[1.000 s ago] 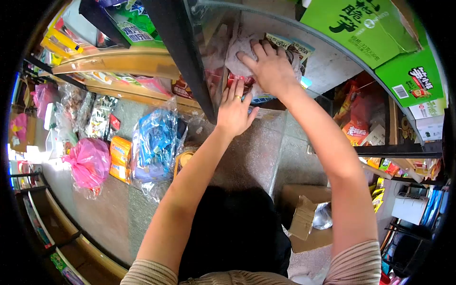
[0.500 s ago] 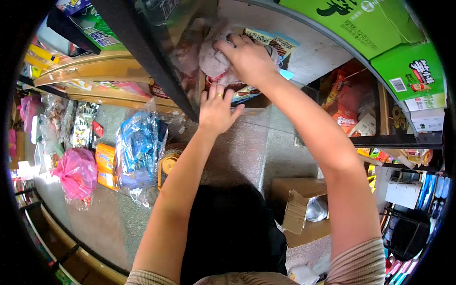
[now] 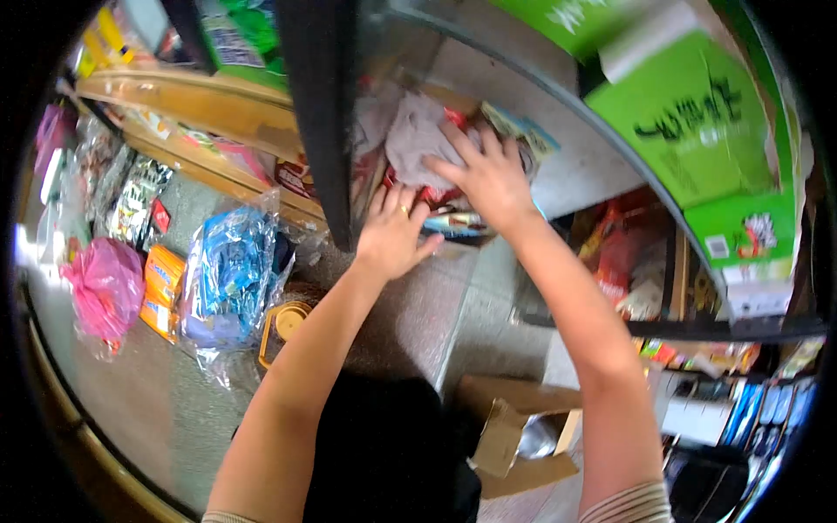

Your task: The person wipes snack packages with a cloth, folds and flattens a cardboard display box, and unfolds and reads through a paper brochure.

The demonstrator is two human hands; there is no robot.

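Observation:
My right hand (image 3: 493, 179) presses down on a bunched greyish cloth (image 3: 418, 139), its fingers bent over the fabric and spread a little. Part of the cloth shows between thumb and forefinger, and the rest is hidden under the palm. Beneath and around it lie snack packets in a low cardboard box, among them a pale blue and yellow packet (image 3: 523, 126) at the back right. Red packaging (image 3: 436, 193) shows below the cloth. My left hand (image 3: 392, 231), with a ring on one finger, rests at the box's near left edge, fingers extended and thumb apart.
A dark upright post (image 3: 323, 113) stands close to my left hand. Green cartons (image 3: 689, 122) sit above on the right. On the floor are a blue plastic-wrapped bundle (image 3: 228, 275), a pink bag (image 3: 105, 283) and an opened cardboard box (image 3: 501, 436).
The view has shifted and turned slightly. My right hand has moved a little toward me and to the right, with the cloth beneath it. My left hand stays at the box edge.

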